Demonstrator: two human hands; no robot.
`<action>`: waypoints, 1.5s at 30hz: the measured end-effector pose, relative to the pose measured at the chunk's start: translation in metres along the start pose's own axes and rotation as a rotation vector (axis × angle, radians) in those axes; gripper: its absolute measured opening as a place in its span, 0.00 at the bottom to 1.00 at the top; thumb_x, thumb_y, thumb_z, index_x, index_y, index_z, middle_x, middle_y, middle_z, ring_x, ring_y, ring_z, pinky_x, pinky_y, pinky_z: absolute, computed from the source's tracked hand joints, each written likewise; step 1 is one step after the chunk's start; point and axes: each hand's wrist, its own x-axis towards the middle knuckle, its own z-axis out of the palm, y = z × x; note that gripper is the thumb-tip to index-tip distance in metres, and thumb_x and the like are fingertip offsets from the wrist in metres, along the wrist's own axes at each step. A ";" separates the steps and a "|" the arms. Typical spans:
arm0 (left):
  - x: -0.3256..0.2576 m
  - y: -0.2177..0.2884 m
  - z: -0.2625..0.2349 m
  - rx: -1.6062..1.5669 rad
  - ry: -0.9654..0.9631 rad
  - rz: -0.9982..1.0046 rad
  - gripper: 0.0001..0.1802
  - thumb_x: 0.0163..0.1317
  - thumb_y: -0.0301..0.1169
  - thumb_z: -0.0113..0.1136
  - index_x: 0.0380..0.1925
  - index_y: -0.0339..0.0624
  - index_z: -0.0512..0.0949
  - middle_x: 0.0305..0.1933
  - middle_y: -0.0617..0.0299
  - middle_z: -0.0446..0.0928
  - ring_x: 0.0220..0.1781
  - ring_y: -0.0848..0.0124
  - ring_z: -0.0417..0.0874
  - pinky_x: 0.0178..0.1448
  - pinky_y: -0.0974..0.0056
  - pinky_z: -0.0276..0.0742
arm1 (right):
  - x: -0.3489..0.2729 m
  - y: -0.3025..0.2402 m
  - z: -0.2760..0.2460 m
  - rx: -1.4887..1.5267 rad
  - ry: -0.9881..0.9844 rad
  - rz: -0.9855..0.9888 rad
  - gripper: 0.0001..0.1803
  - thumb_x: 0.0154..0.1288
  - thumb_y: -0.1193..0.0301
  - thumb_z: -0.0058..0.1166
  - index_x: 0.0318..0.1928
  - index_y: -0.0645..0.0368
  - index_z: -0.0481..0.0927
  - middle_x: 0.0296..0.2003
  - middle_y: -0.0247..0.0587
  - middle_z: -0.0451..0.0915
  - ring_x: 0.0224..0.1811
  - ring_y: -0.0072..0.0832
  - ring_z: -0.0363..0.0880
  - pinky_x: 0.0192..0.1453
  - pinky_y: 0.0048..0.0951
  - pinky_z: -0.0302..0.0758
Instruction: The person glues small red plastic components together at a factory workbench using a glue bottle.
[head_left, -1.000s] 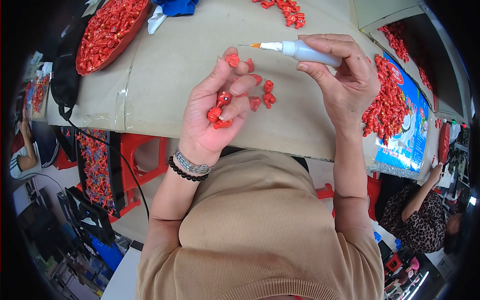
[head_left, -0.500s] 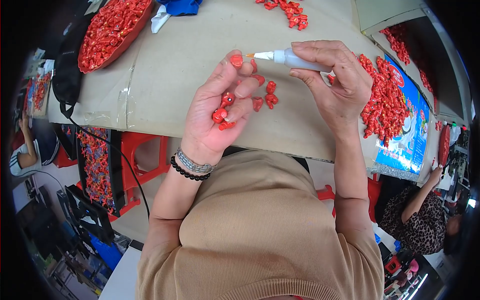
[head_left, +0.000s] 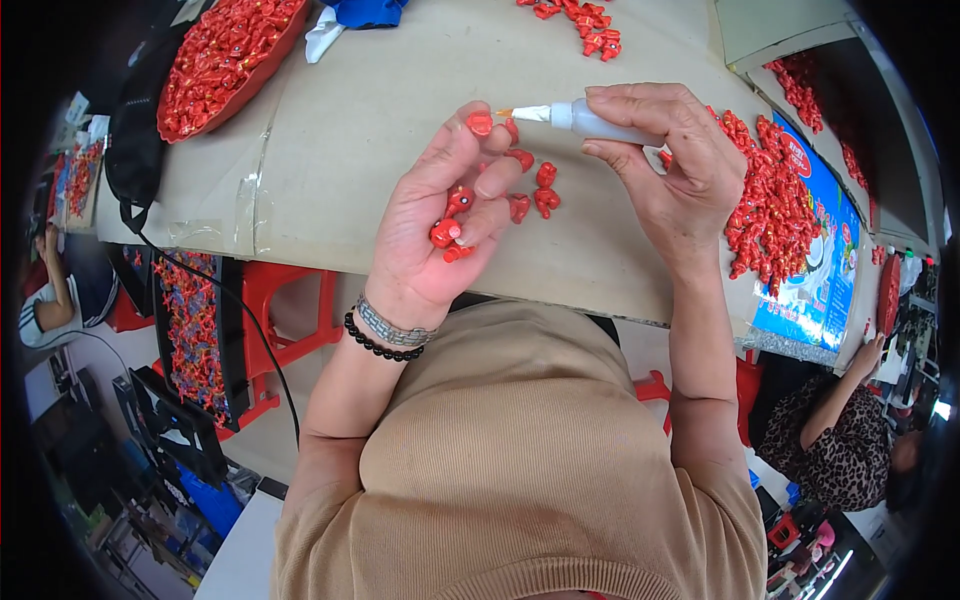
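My left hand [head_left: 420,230], palm up, pinches a small red plastic piece [head_left: 480,123] between thumb and fingertip. Several more red pieces [head_left: 445,233] rest in its palm under the curled fingers. My right hand [head_left: 680,160] grips a translucent white squeeze bottle [head_left: 590,120] lying almost level. Its white nozzle with a thin orange tip points left, close to the pinched piece; whether they touch I cannot tell. Just right of my left hand, several loose red pieces [head_left: 546,190] lie on the table [head_left: 330,150].
A red bowl [head_left: 212,125] heaped with red pieces stands at the far left beside a black strap-like object [head_left: 135,150]. More red pieces [head_left: 770,215] are piled on a blue printed sheet [head_left: 810,310] at right. A person [head_left: 835,430] sits at the right, another [head_left: 55,300] at the left.
Both hands have hardly moved. The bottle's tip still sits by the pinched red piece, and the whole view has shifted a few pixels.
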 end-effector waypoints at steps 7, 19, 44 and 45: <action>0.000 -0.001 0.000 0.108 -0.024 0.075 0.11 0.69 0.31 0.51 0.49 0.44 0.71 0.42 0.60 0.77 0.30 0.76 0.70 0.16 0.78 0.64 | -0.001 0.002 0.000 0.021 0.022 0.001 0.16 0.41 0.89 0.64 0.35 0.66 0.82 0.34 0.43 0.83 0.34 0.28 0.83 0.31 0.22 0.82; -0.001 -0.001 0.004 0.291 0.022 0.228 0.10 0.68 0.29 0.53 0.48 0.42 0.70 0.40 0.58 0.76 0.29 0.77 0.70 0.16 0.79 0.65 | -0.002 0.002 0.000 0.036 0.015 0.025 0.16 0.41 0.88 0.64 0.35 0.66 0.82 0.34 0.43 0.83 0.34 0.28 0.83 0.31 0.22 0.82; 0.001 0.004 0.001 0.132 0.027 0.128 0.12 0.71 0.36 0.49 0.46 0.41 0.72 0.37 0.62 0.76 0.29 0.77 0.69 0.15 0.78 0.63 | -0.004 0.005 0.002 0.101 0.054 0.054 0.16 0.41 0.86 0.66 0.35 0.64 0.83 0.34 0.42 0.83 0.33 0.27 0.82 0.31 0.22 0.80; 0.001 0.004 0.000 0.108 0.042 0.100 0.14 0.71 0.39 0.48 0.45 0.40 0.73 0.36 0.62 0.76 0.29 0.77 0.69 0.15 0.78 0.62 | -0.004 0.004 0.002 0.091 0.051 0.055 0.16 0.41 0.86 0.66 0.35 0.64 0.83 0.34 0.41 0.83 0.33 0.27 0.82 0.31 0.22 0.80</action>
